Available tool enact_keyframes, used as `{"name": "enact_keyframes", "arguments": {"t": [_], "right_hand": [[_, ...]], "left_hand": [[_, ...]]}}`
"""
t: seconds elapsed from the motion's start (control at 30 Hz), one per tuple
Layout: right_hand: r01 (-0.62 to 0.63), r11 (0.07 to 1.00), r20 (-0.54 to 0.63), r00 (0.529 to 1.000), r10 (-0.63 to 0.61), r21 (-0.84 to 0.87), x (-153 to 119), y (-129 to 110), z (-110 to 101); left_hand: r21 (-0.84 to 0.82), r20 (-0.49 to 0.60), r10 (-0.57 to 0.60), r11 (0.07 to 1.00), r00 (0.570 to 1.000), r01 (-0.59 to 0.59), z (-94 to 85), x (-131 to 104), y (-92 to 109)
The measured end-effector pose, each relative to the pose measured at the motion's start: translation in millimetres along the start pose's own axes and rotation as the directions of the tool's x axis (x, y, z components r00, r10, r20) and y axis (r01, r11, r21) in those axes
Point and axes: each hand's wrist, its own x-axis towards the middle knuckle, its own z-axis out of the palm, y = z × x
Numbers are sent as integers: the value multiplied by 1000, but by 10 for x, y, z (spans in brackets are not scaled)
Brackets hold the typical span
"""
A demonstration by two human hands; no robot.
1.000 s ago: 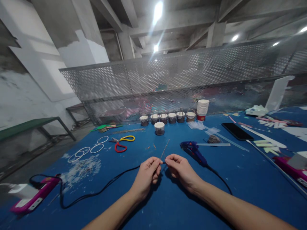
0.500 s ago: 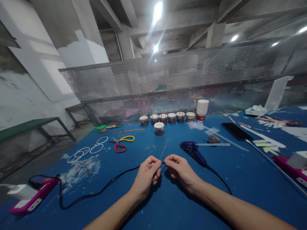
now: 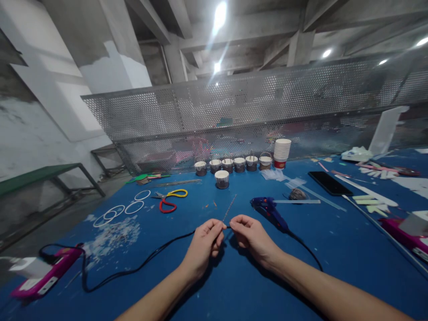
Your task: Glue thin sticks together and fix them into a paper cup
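Observation:
My left hand (image 3: 207, 240) is closed in a pinch on a thin twisted strand (image 3: 230, 207), which sticks up and away from the fingertips; whether it is wire or twine I cannot tell. Close beside it, my right hand (image 3: 250, 236) is also pinched, fingertips near the strand's lower end. What lies between those fingers is too small to make out. A black cord (image 3: 167, 244) runs across the table to my hands. Beyond them stands a small paper cup (image 3: 222, 179) with a dark wrapped lower part. To the right lies a blue glue gun (image 3: 272, 214) with a clear stick in its back.
Scissors (image 3: 169, 199) and white rings (image 3: 134, 207) lie to the left, near a pink power strip (image 3: 50, 276). Several small handled buckets (image 3: 239, 165) line the back beside stacked cups (image 3: 281, 154). A phone (image 3: 329, 183) and a grey yarn ball (image 3: 297, 195) are right.
The twisted strand's far tip has tilted slightly to the right. My left hand has shifted very little; my right hand stays nearly still.

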Motion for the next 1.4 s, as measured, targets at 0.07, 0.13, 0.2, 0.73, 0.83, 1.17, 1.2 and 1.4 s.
{"name": "enact_keyframes", "arguments": {"t": [0.07,0.13,0.2,0.73,0.83,1.17,1.2,1.4], "right_hand": [[-1,1000,-3,1000,1,-4,-8,-5,2],[-2,1000,-6,1000,2,-6,-7,-4,2],[-3,1000,-6,1000,2,-6,3,0,-2],[-16,1000,5,1000,16,-2,16,16,-16],[-20,1000,13,1000,20,13,21,29,-26],[-64,997,38,997,62,44,9,13,-15],[-66,997,38,997,64,39,10,16,-12],[-80,997,52,995,79,14,24,51,-20]], "left_hand": [[12,-13,6,1000,1000,-6,-2,-4,3],[25,-29,26,999,999,-25,-6,-6,-4],[32,-34,48,998,998,-47,-9,-3,-17],[-13,-2,27,1000,1000,-27,16,-12,-4],[-42,5,13,999,1000,-13,7,-6,-11],[-58,62,25,998,998,-21,-25,27,-56],[-57,63,24,998,998,-20,-25,27,-55],[-68,76,31,997,997,-26,-26,33,-61]]}}
